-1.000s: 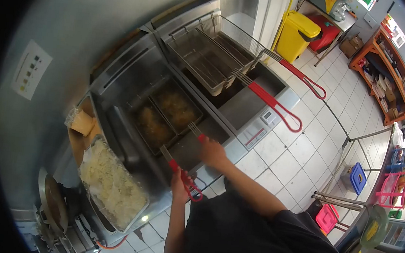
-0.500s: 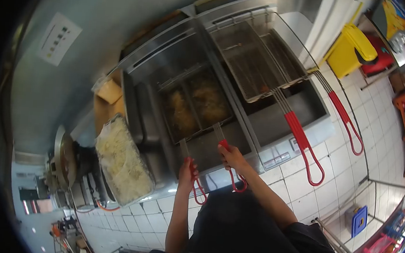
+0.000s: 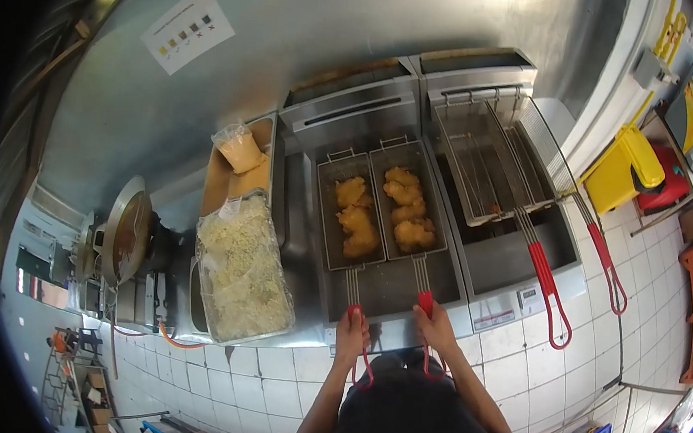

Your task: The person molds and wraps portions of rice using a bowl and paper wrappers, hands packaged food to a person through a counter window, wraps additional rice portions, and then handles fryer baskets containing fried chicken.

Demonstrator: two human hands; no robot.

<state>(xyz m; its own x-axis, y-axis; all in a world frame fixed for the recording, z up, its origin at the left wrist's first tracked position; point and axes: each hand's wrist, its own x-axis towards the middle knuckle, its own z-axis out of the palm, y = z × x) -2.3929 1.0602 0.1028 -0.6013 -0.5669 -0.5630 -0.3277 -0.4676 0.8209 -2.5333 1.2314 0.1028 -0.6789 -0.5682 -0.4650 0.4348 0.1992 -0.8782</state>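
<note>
My left hand [image 3: 351, 336] is closed around the red handle of the left fryer basket [image 3: 356, 268]. My right hand [image 3: 436, 329] grips the red handle of the right fryer basket [image 3: 434, 197]. Side by side, both wire baskets are at the left fryer well [image 3: 398, 290]. Golden battered fried pieces [image 3: 359, 232] lie in the left one, and similar fried pieces [image 3: 409, 209] fill part of the right one. The food shows plainly, with no bubbling oil over it. Whether the basket bottoms still touch oil, I cannot tell.
Two empty-looking baskets [image 3: 493, 159] with red handles rest over the right fryer well [image 3: 521, 267]. To the left are a tray of pale crumbs [image 3: 246, 270] and a box [image 3: 264, 141] holding a bag of orange powder [image 3: 238, 149]. A wok [image 3: 128, 232] stands farther left.
Both baskets have come up; the fried pieces, earlier under bubbling oil, now show clearly. My hands keep hold of both handles. The camera view has shifted.
</note>
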